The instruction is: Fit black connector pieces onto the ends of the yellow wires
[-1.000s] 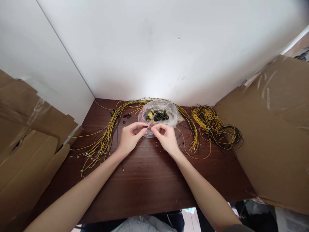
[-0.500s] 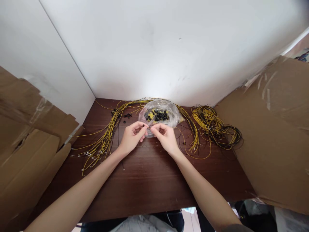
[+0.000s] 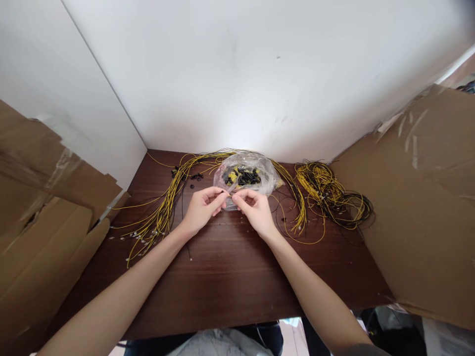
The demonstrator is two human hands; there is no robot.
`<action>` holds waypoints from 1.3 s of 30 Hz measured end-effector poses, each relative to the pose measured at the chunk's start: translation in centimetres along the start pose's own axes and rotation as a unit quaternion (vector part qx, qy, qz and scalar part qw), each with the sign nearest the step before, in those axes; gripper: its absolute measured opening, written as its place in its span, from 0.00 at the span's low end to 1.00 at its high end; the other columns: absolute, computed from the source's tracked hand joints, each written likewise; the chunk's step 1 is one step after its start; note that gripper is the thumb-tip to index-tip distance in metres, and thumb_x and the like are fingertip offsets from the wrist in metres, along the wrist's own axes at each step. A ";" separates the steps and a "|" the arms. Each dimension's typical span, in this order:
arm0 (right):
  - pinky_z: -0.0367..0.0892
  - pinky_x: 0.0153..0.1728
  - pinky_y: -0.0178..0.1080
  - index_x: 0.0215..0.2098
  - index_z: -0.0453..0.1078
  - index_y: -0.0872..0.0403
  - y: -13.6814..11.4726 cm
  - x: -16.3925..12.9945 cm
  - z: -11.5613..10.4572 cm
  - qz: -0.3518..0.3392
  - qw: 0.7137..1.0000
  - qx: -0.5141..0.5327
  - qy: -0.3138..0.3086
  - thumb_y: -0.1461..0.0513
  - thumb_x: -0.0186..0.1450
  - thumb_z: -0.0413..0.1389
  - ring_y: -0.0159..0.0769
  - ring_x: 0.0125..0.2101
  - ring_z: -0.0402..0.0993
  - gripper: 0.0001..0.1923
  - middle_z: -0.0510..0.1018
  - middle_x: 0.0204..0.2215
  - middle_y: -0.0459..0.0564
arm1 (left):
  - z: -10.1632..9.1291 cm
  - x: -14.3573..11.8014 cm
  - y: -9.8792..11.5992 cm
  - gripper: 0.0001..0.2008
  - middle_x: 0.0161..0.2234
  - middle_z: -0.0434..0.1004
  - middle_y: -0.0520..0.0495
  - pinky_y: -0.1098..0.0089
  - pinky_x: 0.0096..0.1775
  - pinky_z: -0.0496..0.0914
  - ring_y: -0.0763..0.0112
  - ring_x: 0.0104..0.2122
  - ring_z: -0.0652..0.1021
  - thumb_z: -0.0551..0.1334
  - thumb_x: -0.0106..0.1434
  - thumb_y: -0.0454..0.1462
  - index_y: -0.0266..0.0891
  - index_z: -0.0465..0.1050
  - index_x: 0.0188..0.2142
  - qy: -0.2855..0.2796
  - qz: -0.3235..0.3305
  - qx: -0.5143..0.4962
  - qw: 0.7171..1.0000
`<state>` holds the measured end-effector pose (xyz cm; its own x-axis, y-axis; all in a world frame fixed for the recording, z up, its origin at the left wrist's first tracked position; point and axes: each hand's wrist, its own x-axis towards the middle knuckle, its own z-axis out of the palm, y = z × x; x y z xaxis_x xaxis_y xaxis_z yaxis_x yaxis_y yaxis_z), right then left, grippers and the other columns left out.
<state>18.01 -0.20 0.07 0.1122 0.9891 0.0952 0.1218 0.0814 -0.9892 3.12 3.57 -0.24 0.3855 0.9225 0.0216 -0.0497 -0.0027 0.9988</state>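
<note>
In front of a clear plastic bag (image 3: 270, 179), my left hand (image 3: 202, 208) and my right hand (image 3: 256, 210) meet almost fingertip to fingertip. My left thumb and forefinger pinch a small black part, mostly hidden by the fingers. A thin yellow wire (image 3: 318, 241) is pinched in my right hand; it trails out to the right and loops over the table. Black and yellow small parts (image 3: 245, 176) lie in the bag. To the left of my left hand spreads a bundle of yellow and black wires (image 3: 168, 202) with small pale ends.
A tangled coil of yellow and black wires (image 3: 322, 190) lies at the right. Loose black pieces (image 3: 196, 176) sit on the brown table (image 3: 230, 277) at the back left. Cardboard (image 3: 419, 198) stands on the right, more cardboard (image 3: 44, 237) on the left, and a white wall (image 3: 222, 74) behind.
Both hands hold nearly the same pose, fingertips still close together. The view has shifted very slightly; nothing else has visibly moved.
</note>
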 end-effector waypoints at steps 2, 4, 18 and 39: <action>0.63 0.25 0.33 0.26 0.70 0.56 0.0 0.0 0.0 -0.001 1.000 -0.002 0.000 0.55 0.57 0.57 0.29 0.22 0.67 0.11 0.74 0.22 0.45 | 0.0 0.0 0.0 0.11 0.19 0.69 0.53 0.78 0.18 0.57 0.82 0.15 0.62 0.62 0.57 0.42 0.35 0.72 0.31 0.000 -0.002 -0.001 1.000; 0.62 0.25 0.33 0.26 0.70 0.56 0.0 0.0 0.0 -0.002 1.000 -0.003 -0.001 0.56 0.57 0.57 0.29 0.22 0.66 0.11 0.73 0.22 0.45 | 0.0 0.0 0.1 0.11 0.19 0.69 0.53 0.78 0.18 0.57 0.82 0.15 0.62 0.62 0.57 0.43 0.35 0.72 0.31 0.000 -0.002 -0.001 1.000; 0.63 0.25 0.33 0.28 0.70 0.56 -0.1 0.0 0.0 -0.009 1.000 -0.005 -0.001 0.55 0.58 0.57 0.29 0.22 0.66 0.11 0.73 0.23 0.46 | -0.1 -0.1 -0.2 0.11 0.20 0.69 0.53 0.77 0.19 0.58 0.81 0.17 0.63 0.62 0.56 0.43 0.35 0.72 0.32 -0.025 0.001 0.042 0.999; 0.68 0.27 0.35 0.36 0.70 0.53 -1.0 -0.7 -0.1 -0.144 0.973 -0.178 0.011 0.64 0.59 0.52 0.31 0.27 0.70 0.07 0.73 0.35 0.50 | -0.1 -0.1 -0.5 0.10 0.20 0.68 0.52 0.76 0.26 0.63 0.76 0.21 0.68 0.59 0.58 0.41 0.35 0.70 0.29 -0.003 0.038 0.106 0.994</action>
<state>17.91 -1.01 1.03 0.0441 0.9281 0.3697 0.4847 0.3037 -0.8203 3.02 3.56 -0.80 0.3927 0.9145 0.0970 0.1163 -0.1539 0.9812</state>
